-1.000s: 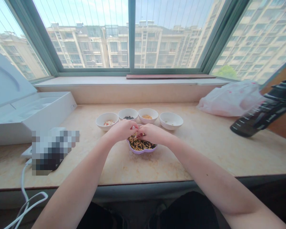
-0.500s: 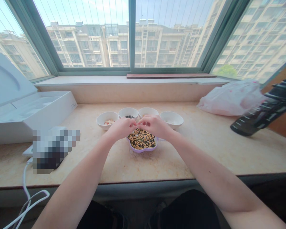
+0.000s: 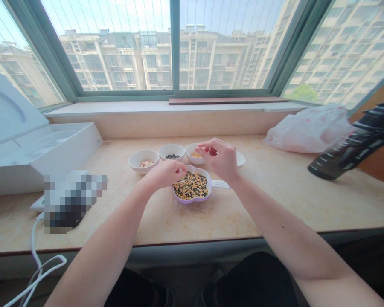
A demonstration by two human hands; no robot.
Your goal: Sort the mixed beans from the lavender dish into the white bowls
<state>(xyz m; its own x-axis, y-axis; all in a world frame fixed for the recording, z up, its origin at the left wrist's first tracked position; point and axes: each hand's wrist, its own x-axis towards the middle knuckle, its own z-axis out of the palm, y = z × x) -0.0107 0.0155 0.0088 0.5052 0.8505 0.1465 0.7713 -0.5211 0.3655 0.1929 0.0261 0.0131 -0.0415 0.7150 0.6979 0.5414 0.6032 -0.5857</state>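
A purple-rimmed, scalloped bowl (image 3: 192, 201) holds mixed yellow and dark beans (image 3: 193, 186), and its pale handle (image 3: 221, 184) points right. My left hand (image 3: 167, 173) is over its upper left edge, fingers curled together; whatever they pinch is hidden. Above the front of a white bowl with yellow beans (image 3: 192, 161), my right hand (image 3: 222, 158) is raised with thumb and forefinger pinched. Anything between those fingertips is too small to name. To the left are a white bowl with black beans (image 3: 161, 155) and one with red and whitish pieces (image 3: 137, 169). My right hand mostly covers a fourth white bowl (image 3: 241, 160).
On the left stand an open white box (image 3: 60, 149) and a partly pixelated device (image 3: 73, 200) with a white cable (image 3: 35, 251). A plastic bag (image 3: 307, 132) and a dark bottle (image 3: 333, 157) occupy the right. Windows rise behind the counter (image 3: 275, 200).
My right hand has moved up and right, from beside my left hand above the mixed beans to the yellow-bean bowl. The purple bowl's handle now shows. My left hand has barely moved.
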